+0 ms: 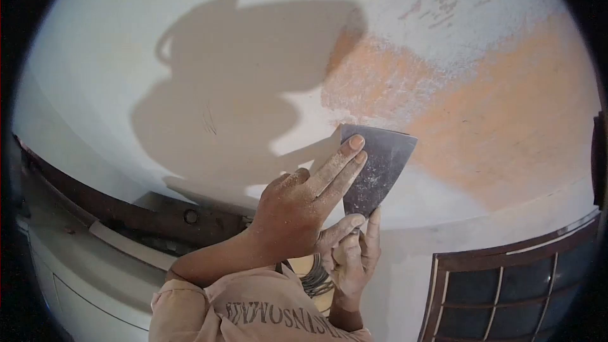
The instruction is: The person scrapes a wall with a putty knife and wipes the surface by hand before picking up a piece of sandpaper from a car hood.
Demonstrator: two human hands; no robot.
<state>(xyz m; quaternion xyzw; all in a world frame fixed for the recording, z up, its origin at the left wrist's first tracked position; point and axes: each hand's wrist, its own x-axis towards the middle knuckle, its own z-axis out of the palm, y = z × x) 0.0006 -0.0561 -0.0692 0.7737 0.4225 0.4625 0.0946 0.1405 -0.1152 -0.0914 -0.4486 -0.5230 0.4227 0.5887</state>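
Note:
A wide putty knife (380,168) with a dark, dust-flecked blade stands with its broad edge up against the wall, just below a rough orange patch (386,82). My right hand (354,256) is closed around its handle, which is mostly hidden by the fingers. Coming in from the left, my left hand (294,209) lays two extended fingers on the face of the blade, and its thumb touches the narrow base near the handle. White dust coats the fingers of both hands.
The white wall (253,38) carries a large shadow and a second orange area (519,114). A dark-framed window (506,291) is at lower right. Along the left runs a dark wooden ledge (190,215). Coiled cable (316,278) shows behind my shirt.

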